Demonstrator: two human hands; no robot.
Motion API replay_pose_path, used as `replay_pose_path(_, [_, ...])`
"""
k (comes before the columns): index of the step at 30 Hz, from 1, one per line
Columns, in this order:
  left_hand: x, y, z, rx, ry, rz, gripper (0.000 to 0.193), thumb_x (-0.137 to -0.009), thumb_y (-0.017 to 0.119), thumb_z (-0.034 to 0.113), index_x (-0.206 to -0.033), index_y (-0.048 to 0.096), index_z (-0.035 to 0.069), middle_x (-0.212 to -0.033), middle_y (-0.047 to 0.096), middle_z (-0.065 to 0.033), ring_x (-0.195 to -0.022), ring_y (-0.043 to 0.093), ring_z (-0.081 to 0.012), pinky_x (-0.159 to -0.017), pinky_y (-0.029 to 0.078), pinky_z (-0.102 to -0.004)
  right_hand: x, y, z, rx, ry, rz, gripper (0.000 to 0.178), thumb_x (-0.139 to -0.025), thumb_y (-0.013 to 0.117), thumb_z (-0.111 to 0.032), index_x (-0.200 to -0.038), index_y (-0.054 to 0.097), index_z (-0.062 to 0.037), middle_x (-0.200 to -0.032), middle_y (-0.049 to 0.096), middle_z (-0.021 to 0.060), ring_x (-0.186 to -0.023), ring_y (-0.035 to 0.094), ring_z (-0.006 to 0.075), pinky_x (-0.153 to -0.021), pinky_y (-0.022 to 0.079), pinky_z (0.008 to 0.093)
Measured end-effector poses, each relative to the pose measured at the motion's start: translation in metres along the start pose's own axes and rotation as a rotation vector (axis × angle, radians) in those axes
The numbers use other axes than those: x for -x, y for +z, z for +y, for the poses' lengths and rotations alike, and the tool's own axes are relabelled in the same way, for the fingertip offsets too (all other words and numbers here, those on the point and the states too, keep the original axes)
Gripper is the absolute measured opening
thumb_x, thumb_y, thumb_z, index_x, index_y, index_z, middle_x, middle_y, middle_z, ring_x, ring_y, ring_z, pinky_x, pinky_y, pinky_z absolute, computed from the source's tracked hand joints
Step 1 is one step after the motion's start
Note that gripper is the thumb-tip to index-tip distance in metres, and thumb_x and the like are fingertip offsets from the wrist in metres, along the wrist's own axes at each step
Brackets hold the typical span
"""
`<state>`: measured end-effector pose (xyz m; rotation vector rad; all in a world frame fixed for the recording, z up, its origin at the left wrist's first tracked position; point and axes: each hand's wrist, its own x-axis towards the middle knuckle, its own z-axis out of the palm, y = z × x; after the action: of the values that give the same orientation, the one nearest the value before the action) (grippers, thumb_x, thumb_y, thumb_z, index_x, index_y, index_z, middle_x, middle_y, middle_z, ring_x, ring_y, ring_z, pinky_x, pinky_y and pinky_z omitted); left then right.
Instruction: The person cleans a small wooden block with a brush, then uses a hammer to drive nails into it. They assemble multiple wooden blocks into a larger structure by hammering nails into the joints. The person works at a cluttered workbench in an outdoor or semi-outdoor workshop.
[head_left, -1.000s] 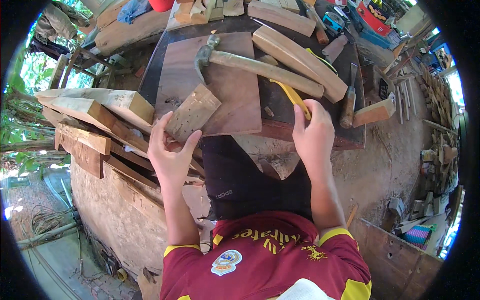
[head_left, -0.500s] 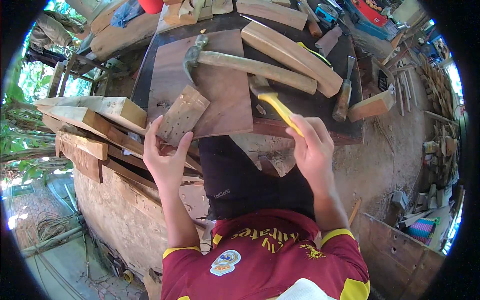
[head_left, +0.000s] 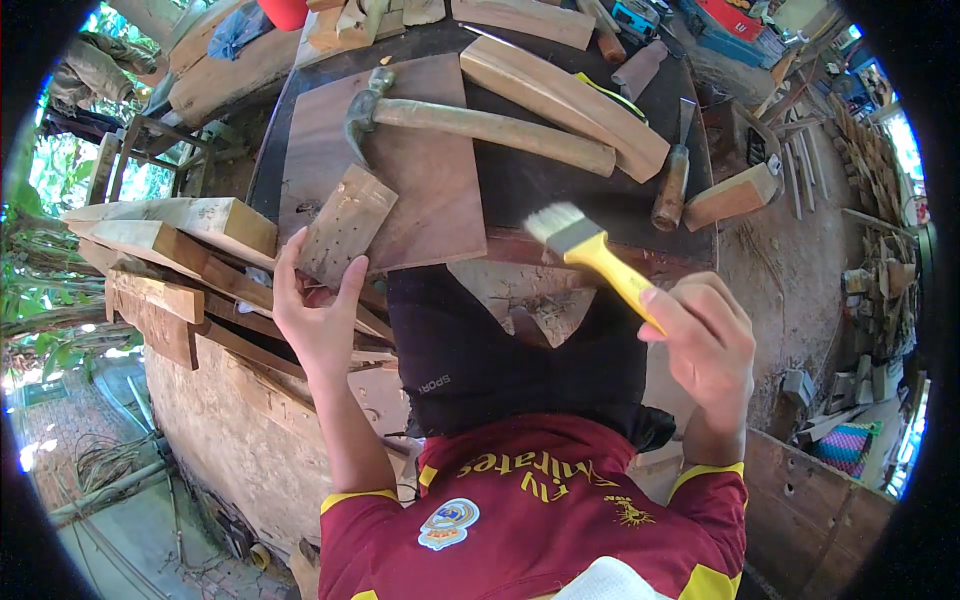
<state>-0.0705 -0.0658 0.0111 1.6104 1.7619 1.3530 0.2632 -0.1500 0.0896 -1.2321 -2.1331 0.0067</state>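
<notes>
Brush [head_left: 610, 266] in RH grip [head_left: 708, 338], bristles [head_left: 552, 222] fwd-L

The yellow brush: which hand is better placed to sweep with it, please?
Probably the right hand: it grips the yellow brush by the handle, while the left hand holds the small wooden block.

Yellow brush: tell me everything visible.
The flat brush has pale bristles, a dark band and a yellow, plastic-looking handle. The right hand grips the handle's end. Bristles point forward-left near the dark table's front edge, apparently in the air; blur hides fine detail.
</notes>
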Motion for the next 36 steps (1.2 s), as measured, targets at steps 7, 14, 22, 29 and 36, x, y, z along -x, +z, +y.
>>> replay_pose_path(7, [0.000, 0.000, 0.003, -0.014, 0.014, -0.005, 0.062, -0.074, 0.084, 0.008, -0.129, 0.056, 0.002, -0.119, 0.060, -0.0074, -0.100, 0.058, -0.0140, -0.076, 0.052, -0.0253, -0.024, 0.035, 0.024, 0.100, 0.040, 0.068, 0.024, -0.078, 0.074, -0.012, -0.099, 0.062, -0.0073, -0.076, 0.051, 0.0052, -0.068, 0.056, 0.0246, -0.056, 0.048, 0.0374])
replay_pose_path(14, [0.012, -0.019, 0.007, 0.383, -0.144, -0.139, 0.065, -0.077, 0.073, -0.010, -0.136, 0.047, -0.002, -0.121, 0.058, -0.0123, -0.109, 0.059, -0.0185, -0.087, 0.053, -0.0288, 0.001, -0.006, -0.005, 0.021, 0.113, -0.068, 0.029, -0.074, 0.076, -0.012, -0.100, 0.064, -0.0079, -0.074, 0.058, 0.0058, -0.067, 0.059, 0.0253, -0.054, 0.049, 0.0360])
replay_pose_path(22, [0.028, 0.013, 0.025, 0.659, -0.231, -0.282, 0.065, -0.078, 0.072, -0.011, -0.136, 0.045, -0.005, -0.117, 0.061, -0.0148, -0.106, 0.062, -0.0189, -0.091, 0.051, -0.0287, -0.008, 0.046, 0.032, -0.435, 0.475, 0.285, 0.015, -0.086, 0.074, -0.012, -0.094, 0.064, -0.0023, -0.083, 0.069, 0.0046, -0.066, 0.059, 0.0045, -0.055, 0.043, 0.0201])
replay_pose_path(29, [0.037, 0.030, 0.035, 0.808, -0.400, -0.348, 0.058, -0.081, 0.069, -0.009, -0.135, 0.048, -0.004, -0.109, 0.067, -0.0143, -0.095, 0.067, -0.0168, -0.083, 0.060, -0.0339, -0.028, 0.070, 0.007, -0.524, 0.412, 0.521, 0.012, -0.089, 0.070, -0.009, -0.093, 0.064, 0.0001, -0.079, 0.067, 0.0041, -0.066, 0.061, 0.0068, -0.058, 0.048, 0.0217])
replay_pose_path(36, [0.043, 0.045, 0.056, 0.788, -0.285, -0.354, 0.053, -0.083, 0.066, -0.014, -0.132, 0.048, -0.009, -0.115, 0.066, -0.0187, -0.103, 0.065, -0.0178, -0.088, 0.054, -0.0285, -0.011, 0.081, 0.005, -0.362, 0.295, 0.370, 0.009, -0.085, 0.069, -0.004, -0.093, 0.067, -0.0003, -0.083, 0.069, 0.0119, -0.069, 0.069, 0.0205, -0.062, 0.053, 0.0285])
